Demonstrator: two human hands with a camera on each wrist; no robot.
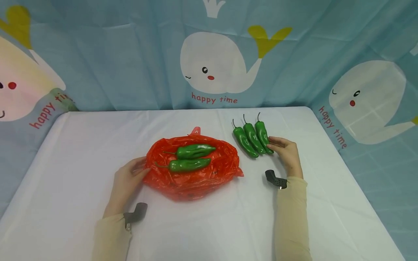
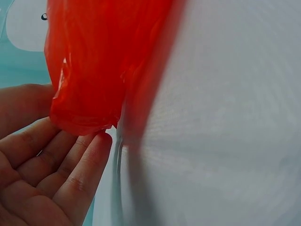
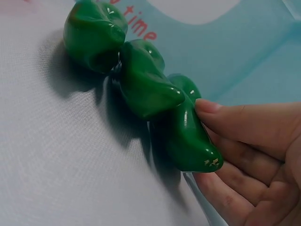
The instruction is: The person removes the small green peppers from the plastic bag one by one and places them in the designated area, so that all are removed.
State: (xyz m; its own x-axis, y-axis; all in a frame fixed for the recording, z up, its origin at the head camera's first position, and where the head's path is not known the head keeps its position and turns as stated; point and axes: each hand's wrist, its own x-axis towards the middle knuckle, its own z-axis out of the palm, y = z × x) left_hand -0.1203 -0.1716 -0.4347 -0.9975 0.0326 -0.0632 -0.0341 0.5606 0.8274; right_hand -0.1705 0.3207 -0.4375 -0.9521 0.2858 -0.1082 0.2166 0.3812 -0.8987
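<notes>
Right hand (image 1: 286,154): thumb against the rightmost pepper (image 1: 263,136) in a row of three; I cannot tell whether it grips.
Left hand (image 1: 127,179): loosely holds the left end of the red bag (image 1: 196,186).
Handling: pepper probably light, firm, slick, best pinched mid-body; bag thin, limp, easily torn.
Room: bare desk (image 1: 209,228) between bag and row; far edge near the stems.

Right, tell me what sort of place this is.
Probably a staged tabletop setup: a white-covered table, a whale-print cloth hung behind it, and three green peppers beside a red plastic bag.
</notes>
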